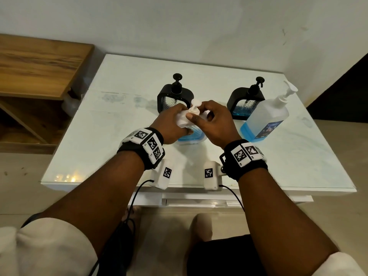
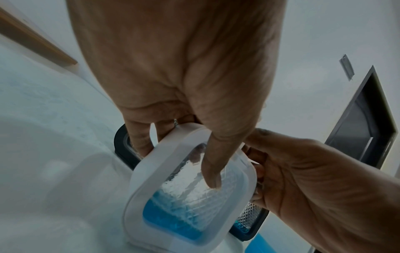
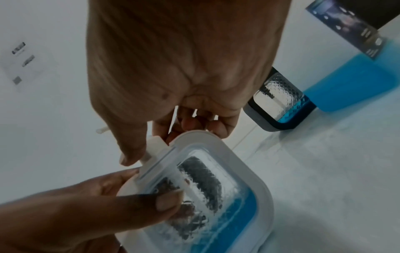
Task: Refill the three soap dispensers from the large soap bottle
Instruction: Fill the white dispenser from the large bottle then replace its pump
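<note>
A white-framed soap dispenser with blue soap in its lower part stands on the white table in front of me. My left hand grips its upper body, thumb across the clear face. My right hand pinches its white pump top, seen too in the right wrist view as the pump collar. Two black-framed dispensers stand behind, one at the left and one at the right. The large soap bottle with a white pump stands at the right, partly filled with blue soap.
A wooden shelf unit sits to the left of the table, and a wall rises behind it. The table's front edge lies just below my wrists. A dark opening shows at the far right.
</note>
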Demonstrator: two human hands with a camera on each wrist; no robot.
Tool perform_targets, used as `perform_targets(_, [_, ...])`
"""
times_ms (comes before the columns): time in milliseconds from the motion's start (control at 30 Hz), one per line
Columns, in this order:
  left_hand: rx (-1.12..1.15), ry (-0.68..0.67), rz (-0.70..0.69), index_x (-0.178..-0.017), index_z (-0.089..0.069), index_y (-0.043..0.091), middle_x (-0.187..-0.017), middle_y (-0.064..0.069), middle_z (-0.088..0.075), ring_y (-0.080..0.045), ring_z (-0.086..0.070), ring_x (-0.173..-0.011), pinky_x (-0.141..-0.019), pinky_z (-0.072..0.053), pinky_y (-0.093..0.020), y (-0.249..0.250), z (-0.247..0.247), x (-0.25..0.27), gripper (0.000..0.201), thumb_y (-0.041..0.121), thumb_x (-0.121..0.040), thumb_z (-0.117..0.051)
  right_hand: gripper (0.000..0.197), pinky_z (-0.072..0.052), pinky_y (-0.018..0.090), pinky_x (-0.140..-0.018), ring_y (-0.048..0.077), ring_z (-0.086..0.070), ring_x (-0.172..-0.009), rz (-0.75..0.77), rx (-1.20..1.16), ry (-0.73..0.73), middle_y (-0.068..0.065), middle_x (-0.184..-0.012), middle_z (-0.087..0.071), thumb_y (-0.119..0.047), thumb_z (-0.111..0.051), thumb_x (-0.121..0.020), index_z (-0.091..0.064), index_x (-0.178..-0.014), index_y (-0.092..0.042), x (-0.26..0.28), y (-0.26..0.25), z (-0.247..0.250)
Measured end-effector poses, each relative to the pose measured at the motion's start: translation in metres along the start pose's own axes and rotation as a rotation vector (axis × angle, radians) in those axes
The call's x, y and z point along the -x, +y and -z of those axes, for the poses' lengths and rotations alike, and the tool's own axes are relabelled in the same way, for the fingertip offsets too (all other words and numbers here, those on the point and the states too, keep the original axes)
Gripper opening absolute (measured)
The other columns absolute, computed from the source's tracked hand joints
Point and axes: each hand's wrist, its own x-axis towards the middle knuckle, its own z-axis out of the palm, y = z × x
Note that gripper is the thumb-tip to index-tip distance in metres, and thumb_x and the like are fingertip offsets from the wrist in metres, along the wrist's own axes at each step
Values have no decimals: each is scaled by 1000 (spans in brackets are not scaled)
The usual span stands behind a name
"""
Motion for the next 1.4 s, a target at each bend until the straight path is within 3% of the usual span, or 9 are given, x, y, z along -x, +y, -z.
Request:
perform_targets(100, [10, 19, -2, -121, -57, 16, -108, 5, -67, -11, -64, -93, -72, -44, -12, 0, 0, 1, 52, 20, -77, -84, 30, -41, 19, -68, 2, -51, -69, 26, 20, 122, -12, -82, -60, -40, -85, -82, -64, -89, -21, 3, 2, -11])
perform_targets(200, [27, 27, -12, -126, -58, 18, -115, 6, -68, -12, -65, -101, -77, -45, -10, 1, 0, 3, 54, 18, -78, -83, 31, -37, 15, -68, 1, -50, -73, 58, 64, 200, -11, -81, -56, -40, -85, -82, -59, -88, -24, 8, 0, -20])
perform_targets(300, [32, 25, -9, -125, -59, 19, -114, 6, -68, -12, -65, -102, -77, -46, -10, 2, 1, 3, 53, 19, -77, -84, 30, -36, 12, -68, -1, -52, -74, 24, 95, 138, -12, -85, -59, -42, -84, -83, -60, -91, -26, 6, 0, -15])
perform_targets(467, [11, -3, -8, -128, -58, 20, -116, 3, -69, -17, -66, -104, -92, -54, -34, 2, 3, 3, 61, 26, -74, -86, 34, -39, 8, -67, -7, -55, -72, -14, 29, -64, -8, -100, -68, -37, -83, -86, -72, -110, -16, -1, 5, 4])
perform_targets(633, [7, 29, -11, -127, -59, 15, -116, 2, -68, -16, -64, -101, -86, -50, -22, 4, 2, 3, 58, 22, -76, -86, 19, -37, 8, -67, -8, -53, -69, 39, 15, 0, -11, -88, -62, -28, -84, -86, -67, -92, -20, 1, 1, 0])
perform_targets(767, [6, 56, -6, -122, -59, 14, -107, 4, -66, -14, -62, -93, -67, -39, 0, 3, -1, 4, 49, 17, -79, -84, 21, -36, 10, -69, -2, -53, -74, 85, 38, 77, -11, -84, -58, -28, -84, -85, -63, -86, -29, 4, 1, -10])
perform_targets(1100, [3, 108, -2, -120, -60, 15, -104, 4, -66, -15, -62, -91, -66, -38, 1, 4, -5, 3, 49, 16, -77, -84, 22, -38, 14, -69, 3, -52, -73, 89, 96, 126, -7, -79, -55, -31, -83, -84, -61, -84, -27, 2, 4, -15])
perform_targets(1233, [0, 132, 10, -120, -62, 15, -108, 1, -69, -16, -64, -93, -72, -44, -12, 6, -6, 4, 49, 18, -77, -84, 19, -38, 15, -69, 1, -52, -72, 85, 97, 155, -7, -76, -54, -31, -83, -85, -64, -88, -28, 3, 3, -18])
perform_targets(1400, [1, 109, 9, -120, -61, 16, -106, 4, -69, -13, -63, -92, -66, -39, 0, 6, -4, 4, 49, 18, -77, -85, 26, -41, 19, -70, 4, -54, -74, 21, 109, 71, -7, -82, -62, -38, -83, -83, -64, -90, -22, -2, 1, -13])
